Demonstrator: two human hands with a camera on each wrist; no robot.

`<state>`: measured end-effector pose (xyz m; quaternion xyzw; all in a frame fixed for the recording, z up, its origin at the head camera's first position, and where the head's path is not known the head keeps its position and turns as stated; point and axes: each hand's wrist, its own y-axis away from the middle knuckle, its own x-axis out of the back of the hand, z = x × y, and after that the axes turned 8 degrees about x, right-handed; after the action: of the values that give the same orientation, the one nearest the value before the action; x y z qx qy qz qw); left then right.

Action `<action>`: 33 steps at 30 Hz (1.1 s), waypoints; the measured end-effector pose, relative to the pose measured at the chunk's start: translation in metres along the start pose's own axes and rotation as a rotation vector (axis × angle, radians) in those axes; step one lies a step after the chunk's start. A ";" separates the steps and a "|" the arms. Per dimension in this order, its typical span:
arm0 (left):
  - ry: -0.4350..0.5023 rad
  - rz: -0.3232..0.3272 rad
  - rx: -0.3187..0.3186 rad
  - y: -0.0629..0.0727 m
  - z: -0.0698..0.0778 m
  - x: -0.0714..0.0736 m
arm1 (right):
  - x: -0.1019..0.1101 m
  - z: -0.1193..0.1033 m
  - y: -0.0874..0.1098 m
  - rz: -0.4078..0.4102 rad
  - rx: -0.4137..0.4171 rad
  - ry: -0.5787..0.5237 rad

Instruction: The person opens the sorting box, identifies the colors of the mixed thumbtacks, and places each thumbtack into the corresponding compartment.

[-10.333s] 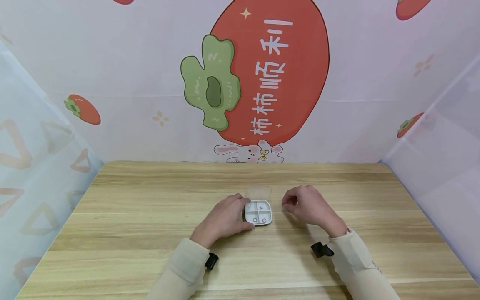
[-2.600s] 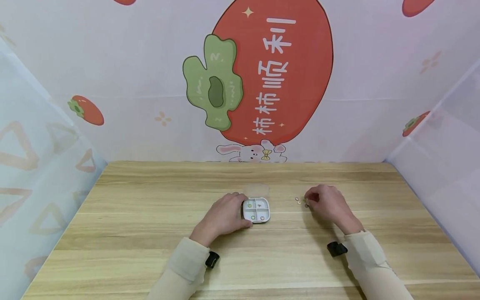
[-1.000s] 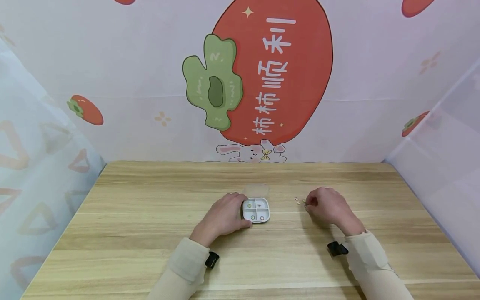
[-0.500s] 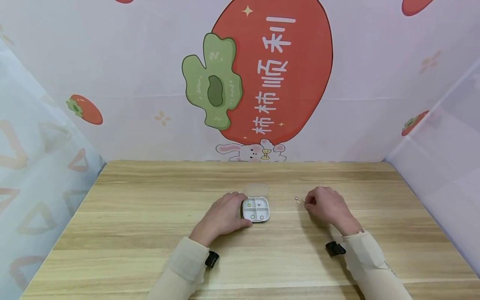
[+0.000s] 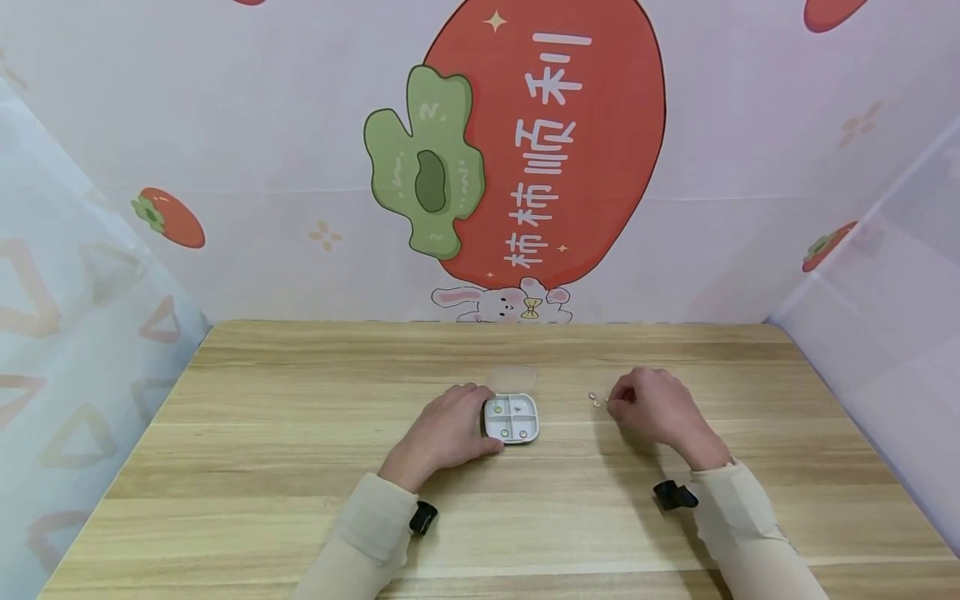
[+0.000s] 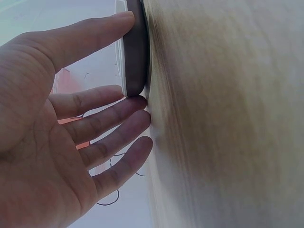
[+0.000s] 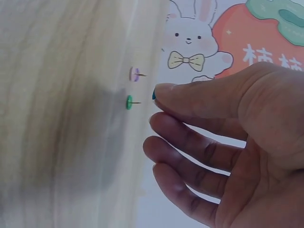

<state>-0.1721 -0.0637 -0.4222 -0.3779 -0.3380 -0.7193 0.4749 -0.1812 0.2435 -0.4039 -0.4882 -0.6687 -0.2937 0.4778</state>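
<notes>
In the head view my left hand (image 5: 442, 435) grips the left side of a small white four-compartment case (image 5: 512, 417). Its clear lid (image 5: 512, 379) is folded back. Each compartment contains a small thumbtack. The left wrist view shows the thumb and index finger pinching the case's dark grey base (image 6: 136, 52). Farther right, my right hand (image 5: 656, 408) is low over the table, thumb and index fingertips together. A teal edge of a thumbtack (image 7: 154, 95) shows at the thumb tip; the rest is hidden. Beside these fingers a green thumbtack (image 7: 129, 102) and purple-edged thumbtacks (image 7: 137, 75) lie point up.
The wood-grain table (image 5: 300, 533) meets a printed backdrop (image 5: 270, 250) at its far edge. White printed sheets (image 5: 90, 350) enclose the left and right sides. Loose thumbtacks (image 5: 592, 396) sit between the case and my right hand. A black wrist camera (image 5: 674, 495) is strapped to each wrist.
Since the oldest frame, a green-edged thumbtack has appeared in the case's far-left compartment and my right hand has moved right. Over the last second its fingertips have closed on a thumbtack; the left stays put.
</notes>
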 end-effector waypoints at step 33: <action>0.004 0.008 -0.018 0.000 -0.001 0.000 | 0.003 -0.022 0.000 0.058 0.140 -0.305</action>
<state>-0.1724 -0.0645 -0.4229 -0.3823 -0.3290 -0.7212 0.4749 -0.1736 0.2260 -0.3932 -0.5117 -0.7379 -0.1552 0.4118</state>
